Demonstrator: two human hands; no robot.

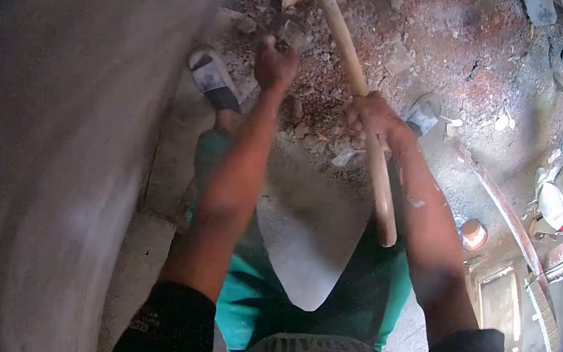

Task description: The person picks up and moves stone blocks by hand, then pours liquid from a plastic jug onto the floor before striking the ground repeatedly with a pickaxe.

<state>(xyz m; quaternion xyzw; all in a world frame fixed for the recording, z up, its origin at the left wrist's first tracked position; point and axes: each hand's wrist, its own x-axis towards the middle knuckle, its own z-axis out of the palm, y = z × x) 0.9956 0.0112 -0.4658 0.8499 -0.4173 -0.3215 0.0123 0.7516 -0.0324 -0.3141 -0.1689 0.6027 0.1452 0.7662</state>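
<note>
My right hand (373, 117) is wrapped around the wooden handle of a pickaxe (346, 46). The handle slants from the rubble at the top down to its free end above my right thigh. At the far end, the pale, dusty head of the tool lies against the broken ground; part of it is blurred. To the left of the handle, my left hand (275, 64) is closed, low over the debris. A greyish chunk (290, 33) shows just beyond its fingers; whether the hand grips it cannot be made out.
Loose rubble (435, 45) covers the floor between and beyond my sandalled feet. A pale wall (66, 142) rises close on the left. On the right lie long curved strips (505, 204), a small orange-brown pot (472, 234), a framed panel (500, 306) and a white bag (553, 206).
</note>
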